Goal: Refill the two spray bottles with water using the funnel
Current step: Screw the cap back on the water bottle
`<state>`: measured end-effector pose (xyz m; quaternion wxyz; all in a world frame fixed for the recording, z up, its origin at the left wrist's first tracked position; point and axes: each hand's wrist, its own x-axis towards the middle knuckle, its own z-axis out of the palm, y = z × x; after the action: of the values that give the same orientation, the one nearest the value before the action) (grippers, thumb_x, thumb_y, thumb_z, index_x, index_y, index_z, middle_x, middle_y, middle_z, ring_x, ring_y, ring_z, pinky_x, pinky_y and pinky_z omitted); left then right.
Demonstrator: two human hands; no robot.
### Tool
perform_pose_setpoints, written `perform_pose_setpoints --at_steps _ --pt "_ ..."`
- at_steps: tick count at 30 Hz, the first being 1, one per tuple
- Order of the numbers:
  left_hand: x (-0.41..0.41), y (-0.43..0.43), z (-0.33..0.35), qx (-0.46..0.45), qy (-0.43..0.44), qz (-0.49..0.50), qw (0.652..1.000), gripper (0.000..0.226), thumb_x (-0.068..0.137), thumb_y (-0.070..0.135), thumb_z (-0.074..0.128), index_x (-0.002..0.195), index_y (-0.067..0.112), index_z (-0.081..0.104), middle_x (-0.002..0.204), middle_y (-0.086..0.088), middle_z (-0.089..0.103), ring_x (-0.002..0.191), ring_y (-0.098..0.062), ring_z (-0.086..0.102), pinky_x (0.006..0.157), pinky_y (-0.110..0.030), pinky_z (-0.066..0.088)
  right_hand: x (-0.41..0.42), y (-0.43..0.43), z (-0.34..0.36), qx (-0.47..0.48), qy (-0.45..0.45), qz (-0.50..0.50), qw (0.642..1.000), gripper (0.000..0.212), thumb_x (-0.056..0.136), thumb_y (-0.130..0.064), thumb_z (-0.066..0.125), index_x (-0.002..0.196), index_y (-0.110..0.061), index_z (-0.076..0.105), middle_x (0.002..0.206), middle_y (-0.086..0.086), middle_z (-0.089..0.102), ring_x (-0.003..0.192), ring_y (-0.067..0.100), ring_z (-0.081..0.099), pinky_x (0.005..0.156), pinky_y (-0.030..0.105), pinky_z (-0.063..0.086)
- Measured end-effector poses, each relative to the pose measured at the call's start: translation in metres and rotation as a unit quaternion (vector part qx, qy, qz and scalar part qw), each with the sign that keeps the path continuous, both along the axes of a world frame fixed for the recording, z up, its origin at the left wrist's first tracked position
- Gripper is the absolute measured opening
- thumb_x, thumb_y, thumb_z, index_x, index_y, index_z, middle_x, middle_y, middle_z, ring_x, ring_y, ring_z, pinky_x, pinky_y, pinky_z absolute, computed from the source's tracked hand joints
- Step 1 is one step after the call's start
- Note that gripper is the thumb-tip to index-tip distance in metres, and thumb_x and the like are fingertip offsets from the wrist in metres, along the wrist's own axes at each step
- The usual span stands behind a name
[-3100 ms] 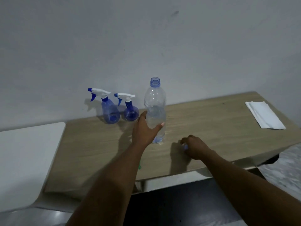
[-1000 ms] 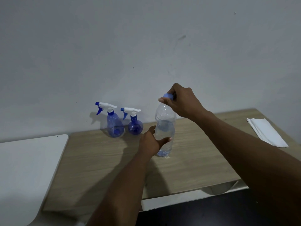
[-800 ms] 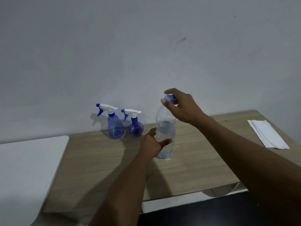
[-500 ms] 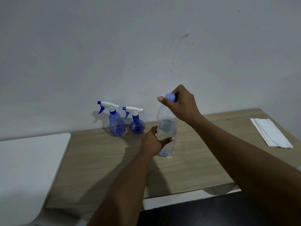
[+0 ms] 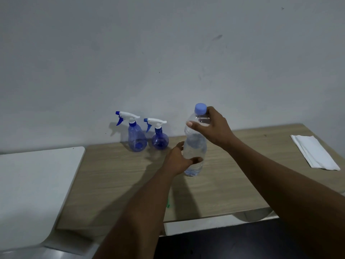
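Note:
A clear plastic water bottle (image 5: 195, 146) stands upright on the wooden table (image 5: 115, 180), partly filled, with a light blue cap (image 5: 200, 108) on its neck. My left hand (image 5: 177, 160) wraps its lower body. My right hand (image 5: 212, 128) grips its shoulder just under the cap. Two blue spray bottles with white trigger heads stand at the back by the wall: a taller one (image 5: 134, 140) and, to its right, a rounder one (image 5: 160, 140). No funnel is in sight.
A folded white cloth (image 5: 315, 151) lies at the table's right end. A white surface (image 5: 31, 186) adjoins the table on the left. The grey wall rises right behind the spray bottles. A small green speck (image 5: 168, 205) lies near the front edge.
Three seconds ago the bottle was uncapped and my right hand lay on the table. It then put the cap on the neck and has now slid down to the bottle's shoulder.

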<state>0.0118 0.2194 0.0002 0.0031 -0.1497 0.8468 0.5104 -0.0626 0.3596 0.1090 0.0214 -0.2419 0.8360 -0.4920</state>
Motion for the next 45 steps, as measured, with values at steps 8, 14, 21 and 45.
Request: perform_pose_setpoints --at_steps 8,14,21,45 --pt "0.051 -0.045 -0.005 -0.192 -0.183 -0.108 0.958 0.097 0.048 0.06 0.09 0.129 0.019 0.053 0.127 -0.003 0.058 0.11 -0.022 0.058 0.094 -0.037 0.051 0.006 -0.001 -0.014 -0.032 -0.023 -0.015 0.999 0.064 0.077 -0.057 0.076 0.125 -0.024 0.051 0.121 -0.003 0.063 0.103 0.012 0.065 0.086 0.027 0.052" --pt "0.082 -0.065 -0.008 -0.268 -0.31 -0.176 0.895 0.063 0.058 0.039 0.094 0.107 0.021 0.06 0.109 -0.002 0.058 0.094 -0.022 0.059 0.082 -0.036 0.054 0.01 -0.009 -0.021 -0.031 -0.021 -0.041 0.998 0.063 0.081 -0.056 0.073 0.129 -0.024 0.049 0.123 -0.001 0.063 0.108 0.014 0.062 0.091 0.03 0.049" --pt "0.077 -0.069 -0.022 -0.267 -0.245 -0.133 0.923 0.024 0.069 0.019 0.089 0.082 0.018 0.069 0.086 -0.004 0.066 0.076 -0.019 0.066 0.068 -0.03 0.055 0.008 -0.006 -0.016 0.007 0.008 -0.038 0.999 0.061 0.083 -0.06 0.067 0.129 -0.023 0.049 0.122 -0.002 0.062 0.107 0.014 0.062 0.093 0.037 0.052" --pt "-0.143 -0.061 -0.014 -0.379 -0.045 -0.089 0.92 0.027 0.091 0.009 0.058 0.115 0.015 0.068 0.116 -0.011 0.058 0.104 -0.032 0.063 0.092 -0.039 0.052 -0.147 -0.008 0.009 0.082 0.058 -0.103 0.99 0.068 0.079 -0.078 0.055 0.127 -0.03 0.047 0.112 0.002 0.063 0.103 0.025 0.062 0.084 0.054 0.057"
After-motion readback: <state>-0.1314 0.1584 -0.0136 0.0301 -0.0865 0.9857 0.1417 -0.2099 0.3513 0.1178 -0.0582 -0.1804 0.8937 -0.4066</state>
